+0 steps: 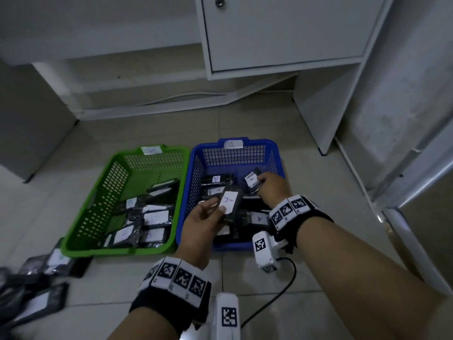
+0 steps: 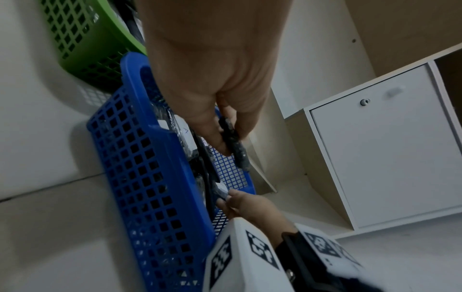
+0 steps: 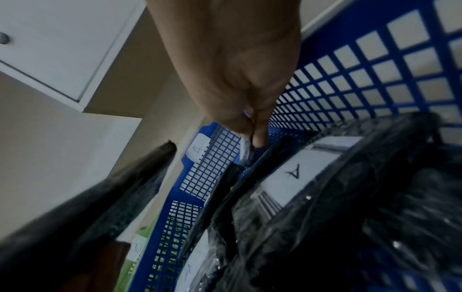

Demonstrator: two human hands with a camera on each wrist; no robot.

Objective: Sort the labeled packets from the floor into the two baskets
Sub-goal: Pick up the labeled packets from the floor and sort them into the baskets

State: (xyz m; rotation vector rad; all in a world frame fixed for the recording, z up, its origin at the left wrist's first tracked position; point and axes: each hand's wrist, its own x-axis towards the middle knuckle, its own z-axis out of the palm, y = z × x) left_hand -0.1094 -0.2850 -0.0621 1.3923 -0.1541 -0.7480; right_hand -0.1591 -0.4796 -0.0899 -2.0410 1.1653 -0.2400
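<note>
Hands over the blue basket (image 1: 275,153): left hand (image 1: 204,218) and right hand (image 1: 272,186) each pinch an A-labeled packet (image 1: 229,201); releasing carelessly risks packets sliding out.

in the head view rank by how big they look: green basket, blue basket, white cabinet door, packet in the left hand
1. White cabinet door
2. Green mesh plastic basket and blue mesh plastic basket: alike, unranked
3. Black A-labelled packet pinched by the left hand

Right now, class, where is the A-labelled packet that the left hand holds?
In the head view, the A-labelled packet is pinched by the left hand over the near left part of the blue basket, beside the green basket.
</note>
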